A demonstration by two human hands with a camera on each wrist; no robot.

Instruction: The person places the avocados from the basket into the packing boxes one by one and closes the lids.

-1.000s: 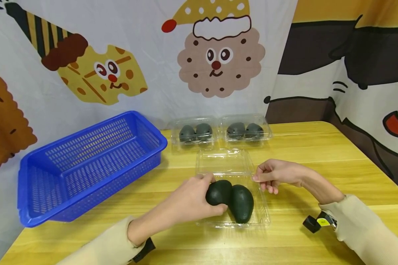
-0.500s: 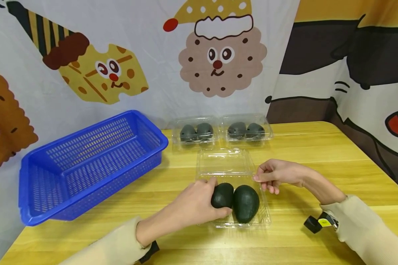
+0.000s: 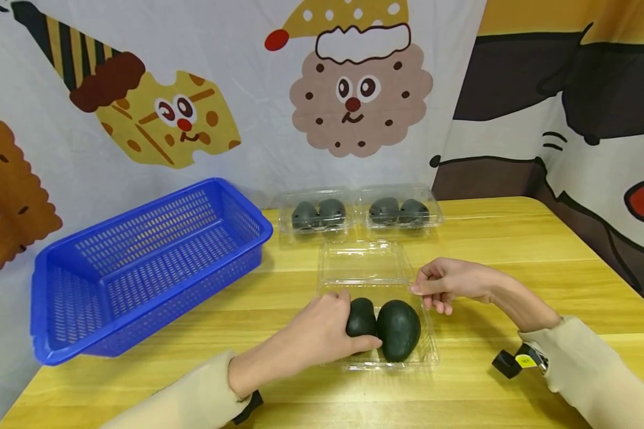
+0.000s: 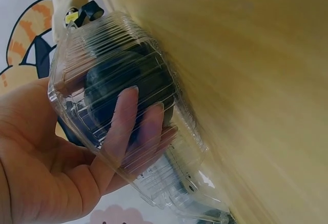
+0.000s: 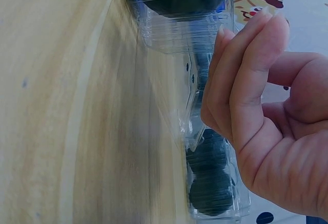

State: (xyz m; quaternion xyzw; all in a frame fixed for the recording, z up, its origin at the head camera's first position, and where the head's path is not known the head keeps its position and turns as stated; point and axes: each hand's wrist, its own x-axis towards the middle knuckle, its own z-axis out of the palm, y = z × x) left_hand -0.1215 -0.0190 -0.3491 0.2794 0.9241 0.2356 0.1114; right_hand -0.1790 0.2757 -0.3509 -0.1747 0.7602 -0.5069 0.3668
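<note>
In the head view, an unlidded clear plastic clamshell box (image 3: 430, 341) lies on the table with its lid (image 3: 362, 262) folded back. Two dark green avocados sit side by side in its base. My left hand (image 3: 316, 330) reaches in over the left side and grips the left avocado (image 3: 361, 319), thumb on the near side; it partly hides that fruit. The right avocado (image 3: 399, 330) stands free beside it. My right hand (image 3: 451, 283) pinches the box's right edge near the hinge with thumb and forefinger. In the left wrist view, the fingers (image 4: 123, 116) show through the ribbed plastic wall.
A blue perforated basket (image 3: 150, 298) stands at the left. Behind the clamshell, against the printed cloth, are two closed clear boxes, the left box (image 3: 316, 196) and right box (image 3: 399, 193), each holding two avocados. Bare wooden tabletop (image 3: 504, 244) extends to the right.
My left hand has shifted right with the left avocado, setting it lower into the box. The right avocado has moved slightly right and turned. My right hand stays at the edge.
</note>
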